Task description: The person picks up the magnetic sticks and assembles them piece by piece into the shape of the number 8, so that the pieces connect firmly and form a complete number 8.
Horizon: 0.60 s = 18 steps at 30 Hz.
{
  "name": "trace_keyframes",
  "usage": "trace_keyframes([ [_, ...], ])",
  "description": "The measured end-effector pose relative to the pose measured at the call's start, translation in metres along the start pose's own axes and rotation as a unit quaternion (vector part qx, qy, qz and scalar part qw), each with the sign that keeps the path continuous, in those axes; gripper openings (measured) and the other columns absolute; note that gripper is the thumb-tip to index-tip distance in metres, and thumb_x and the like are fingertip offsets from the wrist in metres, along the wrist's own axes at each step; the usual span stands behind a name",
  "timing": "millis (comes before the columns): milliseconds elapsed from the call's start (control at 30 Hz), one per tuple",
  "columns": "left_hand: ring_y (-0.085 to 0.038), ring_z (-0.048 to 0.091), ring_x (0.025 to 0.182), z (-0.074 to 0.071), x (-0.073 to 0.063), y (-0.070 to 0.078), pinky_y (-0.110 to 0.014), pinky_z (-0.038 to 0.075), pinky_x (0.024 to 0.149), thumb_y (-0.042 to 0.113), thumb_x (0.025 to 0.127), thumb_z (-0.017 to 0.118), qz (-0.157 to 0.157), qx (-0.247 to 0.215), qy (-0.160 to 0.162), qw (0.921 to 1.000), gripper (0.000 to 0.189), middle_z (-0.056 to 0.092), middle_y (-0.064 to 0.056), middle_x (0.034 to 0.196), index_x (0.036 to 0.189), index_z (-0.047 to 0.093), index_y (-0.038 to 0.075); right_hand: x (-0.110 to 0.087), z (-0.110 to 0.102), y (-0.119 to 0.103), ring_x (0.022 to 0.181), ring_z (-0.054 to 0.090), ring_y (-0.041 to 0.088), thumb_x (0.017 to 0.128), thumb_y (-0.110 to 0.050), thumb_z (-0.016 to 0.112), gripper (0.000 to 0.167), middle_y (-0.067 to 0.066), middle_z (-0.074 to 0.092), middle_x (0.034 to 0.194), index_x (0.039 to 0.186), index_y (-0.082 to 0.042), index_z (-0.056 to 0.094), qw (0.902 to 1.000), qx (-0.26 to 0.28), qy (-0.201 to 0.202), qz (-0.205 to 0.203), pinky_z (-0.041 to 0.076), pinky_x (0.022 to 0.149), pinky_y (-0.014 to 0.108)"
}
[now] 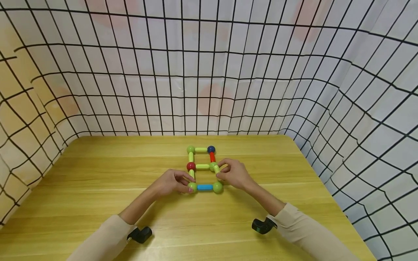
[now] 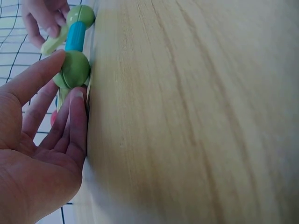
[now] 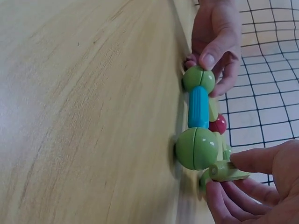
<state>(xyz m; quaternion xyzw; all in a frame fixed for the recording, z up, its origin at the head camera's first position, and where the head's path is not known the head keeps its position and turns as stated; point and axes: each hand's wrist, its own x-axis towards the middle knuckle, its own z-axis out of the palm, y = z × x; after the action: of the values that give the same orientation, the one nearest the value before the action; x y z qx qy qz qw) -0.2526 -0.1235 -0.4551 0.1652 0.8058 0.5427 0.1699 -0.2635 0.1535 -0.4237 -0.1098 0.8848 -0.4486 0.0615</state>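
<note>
A flat ladder-shaped frame of toy rods and balls lies on the table. At its front left corner, my left hand (image 1: 171, 182) grips a green ball (image 2: 74, 70) between thumb and fingers. A blue rod (image 1: 205, 187) joins that ball to the front right green ball (image 3: 197, 148). My right hand (image 1: 236, 174) pinches a yellow-green rod (image 3: 227, 171) along the right side; its near end shows close beside the front right ball. Farther back are a red ball (image 1: 191, 166), a middle green ball (image 1: 213, 166), a red rod (image 1: 212, 157), a dark blue ball (image 1: 211, 149) and a back left green ball (image 1: 191, 149).
The wooden table (image 1: 107, 163) carries the frame near its middle. Black wire mesh (image 1: 183, 78) stands along its back and sides, with pale sheeting behind. A small black device sits at each wrist, by the beige sleeves (image 1: 107, 235).
</note>
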Motion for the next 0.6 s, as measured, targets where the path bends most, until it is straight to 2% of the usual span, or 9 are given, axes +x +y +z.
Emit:
trace_keyframes([
  [233, -0.017, 0.065, 0.088, 0.0006, 0.0000, -0.0004, -0.029, 0.054, 0.071, 0.017, 0.080, 0.087, -0.003, -0.014, -0.002, 0.9999, 0.029, 0.075, -0.006, 0.095, 0.107, 0.078, 0.009, 0.0016, 0.0044, 0.0022, 0.083, 0.075, 0.020, 0.088, -0.011, 0.077, 0.031, 0.010, 0.077, 0.094, 0.116, -0.005, 0.067, 0.9998, 0.017, 0.002, 0.013, 0.060, 0.071, 0.034],
  [600, -0.018, 0.066, 0.088, 0.0007, 0.0016, -0.0029, -0.030, 0.055, 0.071, 0.018, 0.081, 0.087, -0.002, -0.008, -0.002, 1.0000, 0.029, 0.076, -0.007, 0.096, 0.107, 0.078, 0.010, 0.0037, 0.0095, 0.0057, 0.078, 0.076, 0.021, 0.088, -0.010, 0.077, 0.032, 0.012, 0.077, 0.093, 0.116, 0.000, 0.065, 0.9988, 0.041, -0.005, 0.026, 0.061, 0.071, 0.036],
])
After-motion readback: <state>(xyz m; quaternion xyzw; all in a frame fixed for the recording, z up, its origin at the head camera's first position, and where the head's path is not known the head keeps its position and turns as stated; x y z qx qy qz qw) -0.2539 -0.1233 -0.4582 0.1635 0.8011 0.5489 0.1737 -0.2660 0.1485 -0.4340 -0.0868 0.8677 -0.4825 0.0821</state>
